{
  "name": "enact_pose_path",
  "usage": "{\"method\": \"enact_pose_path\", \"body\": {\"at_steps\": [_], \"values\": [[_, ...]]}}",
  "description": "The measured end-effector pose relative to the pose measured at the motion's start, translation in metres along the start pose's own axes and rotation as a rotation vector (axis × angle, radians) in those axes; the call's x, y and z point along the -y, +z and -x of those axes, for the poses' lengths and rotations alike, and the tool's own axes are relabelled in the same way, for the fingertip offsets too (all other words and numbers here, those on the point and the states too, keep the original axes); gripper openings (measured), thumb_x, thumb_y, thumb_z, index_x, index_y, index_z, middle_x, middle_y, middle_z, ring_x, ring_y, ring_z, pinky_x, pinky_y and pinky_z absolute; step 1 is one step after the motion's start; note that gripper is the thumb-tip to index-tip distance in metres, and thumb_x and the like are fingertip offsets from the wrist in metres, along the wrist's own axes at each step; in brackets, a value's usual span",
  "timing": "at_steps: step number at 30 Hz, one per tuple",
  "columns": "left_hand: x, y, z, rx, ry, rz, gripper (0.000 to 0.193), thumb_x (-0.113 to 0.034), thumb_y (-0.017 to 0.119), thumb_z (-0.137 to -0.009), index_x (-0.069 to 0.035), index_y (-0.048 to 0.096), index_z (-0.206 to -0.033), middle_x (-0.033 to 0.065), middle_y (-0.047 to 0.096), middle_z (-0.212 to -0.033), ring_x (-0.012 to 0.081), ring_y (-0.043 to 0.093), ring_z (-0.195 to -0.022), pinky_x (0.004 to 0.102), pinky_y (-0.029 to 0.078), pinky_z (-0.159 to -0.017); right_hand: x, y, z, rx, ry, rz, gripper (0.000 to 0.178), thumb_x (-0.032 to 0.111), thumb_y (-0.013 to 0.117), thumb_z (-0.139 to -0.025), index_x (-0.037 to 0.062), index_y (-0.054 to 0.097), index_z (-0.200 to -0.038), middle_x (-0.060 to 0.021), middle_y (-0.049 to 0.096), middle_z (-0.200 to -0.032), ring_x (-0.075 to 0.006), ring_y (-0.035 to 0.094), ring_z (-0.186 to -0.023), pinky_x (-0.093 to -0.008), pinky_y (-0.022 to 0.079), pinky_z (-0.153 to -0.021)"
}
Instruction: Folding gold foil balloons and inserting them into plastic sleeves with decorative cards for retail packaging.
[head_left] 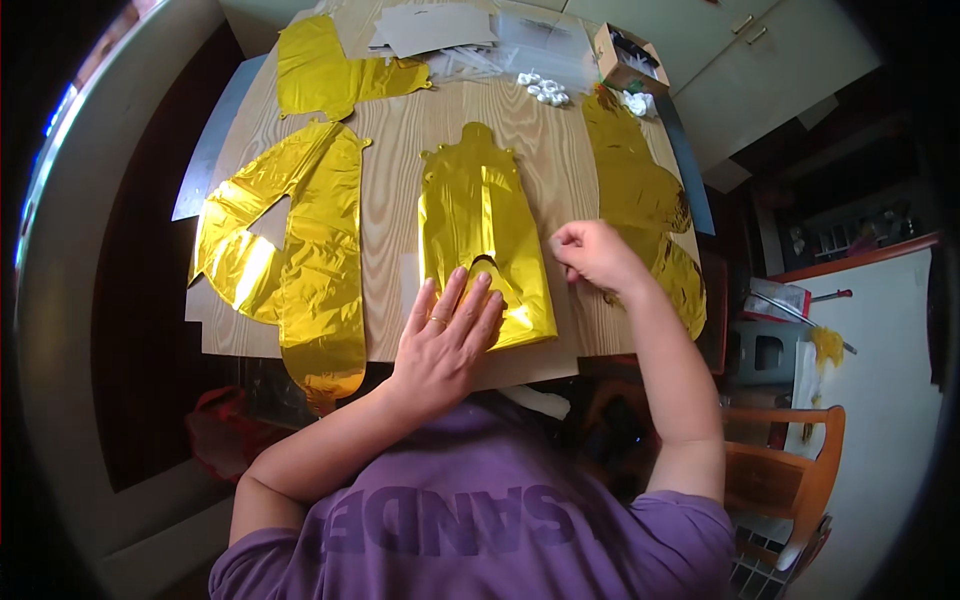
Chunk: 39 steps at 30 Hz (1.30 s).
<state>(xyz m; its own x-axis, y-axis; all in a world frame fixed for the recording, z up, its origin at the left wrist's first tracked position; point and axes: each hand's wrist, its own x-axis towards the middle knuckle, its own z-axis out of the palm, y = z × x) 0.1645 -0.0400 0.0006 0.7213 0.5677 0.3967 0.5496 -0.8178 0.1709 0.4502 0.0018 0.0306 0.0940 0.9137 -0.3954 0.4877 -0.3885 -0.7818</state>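
A flat gold foil balloon (455, 195) lies in front of me, folded to a long shape, with a tab at its far end. My left hand (445, 335) rests flat on its near part, fingers stretched out. Under the balloon, a pale sheet of card (530, 365) shows at the near edge. To the right of the balloon, just off its edge, my right hand (597, 258) is held with thumb and fingers pinched together. Whether anything is between those fingertips, I cannot make out.
Flat gold balloons lie left (325, 230), far left (320, 75) and right (640, 190) on the wooden table (390, 200). At the back are grey cards (435, 30), clear plastic packets (545, 50), white ribbon rolls (543, 90) and a small box (630, 60). A wooden chair (785, 465) stands right.
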Motion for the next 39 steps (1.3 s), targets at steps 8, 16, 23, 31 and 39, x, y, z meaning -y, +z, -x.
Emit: {"method": "enact_pose_path", "body": {"at_steps": [8,16,23,31,39], "values": [[0.02,-0.031,0.016,0.136,-0.06,0.303,0.083,-0.051,0.065,-0.09,-0.001,0.039,-0.151,0.0222,0.033,-0.158,0.0432,0.026,-0.149,0.0552,0.018,-0.121,0.031,0.042,0.077,-0.513,-0.502,0.534,0.038,0.015,0.065,-0.093,-0.0028,0.06,-0.127,-0.0199,0.064,-0.115,-0.0362,0.062,-0.107,-0.045,0.05,-0.093],[0.044,-0.027,0.027,0.204,-0.14,0.156,0.082,-0.046,0.063,-0.092,-0.001,0.034,-0.154,0.0257,0.028,-0.16,0.0427,0.025,-0.15,0.0518,0.016,-0.123,-0.01,0.115,0.077,-0.228,-0.573,0.782,0.074,0.05,0.053,-0.1,0.0082,0.031,-0.157,-0.0221,0.021,-0.164,-0.043,0.018,-0.151,-0.0587,0.012,-0.121],[0.047,-0.026,0.007,0.24,0.018,0.134,0.083,-0.051,0.063,-0.09,-0.003,0.037,-0.153,0.0208,0.032,-0.16,0.0378,0.027,-0.15,0.0522,0.018,-0.122,-0.016,0.114,0.074,-0.158,-0.613,0.83,0.079,0.056,0.05,-0.099,0.0114,0.027,-0.159,-0.0212,0.016,-0.166,-0.0419,0.011,-0.153,-0.0615,0.006,-0.121],[0.061,-0.015,0.01,0.274,0.053,0.055,0.085,-0.063,0.05,-0.093,-0.004,0.039,-0.153,0.0203,0.033,-0.16,0.0359,0.029,-0.15,0.0535,0.019,-0.122,-0.015,0.109,0.077,-0.183,-0.586,0.713,0.08,0.055,0.051,-0.098,0.0099,0.025,-0.16,-0.0245,0.018,-0.164,-0.0416,0.016,-0.152,-0.0598,0.009,-0.121],[0.059,-0.017,0.012,0.336,0.069,0.055,0.086,-0.065,0.048,-0.094,-0.005,0.035,-0.155,0.0209,0.031,-0.161,0.0368,0.027,-0.151,0.0537,0.016,-0.122,-0.051,0.084,0.157,-0.581,-0.108,0.15,0.026,0.023,0.077,-0.088,0.0009,0.066,-0.081,-0.0098,0.066,-0.076,-0.0212,0.064,-0.072,-0.0322,0.051,-0.067]]}}
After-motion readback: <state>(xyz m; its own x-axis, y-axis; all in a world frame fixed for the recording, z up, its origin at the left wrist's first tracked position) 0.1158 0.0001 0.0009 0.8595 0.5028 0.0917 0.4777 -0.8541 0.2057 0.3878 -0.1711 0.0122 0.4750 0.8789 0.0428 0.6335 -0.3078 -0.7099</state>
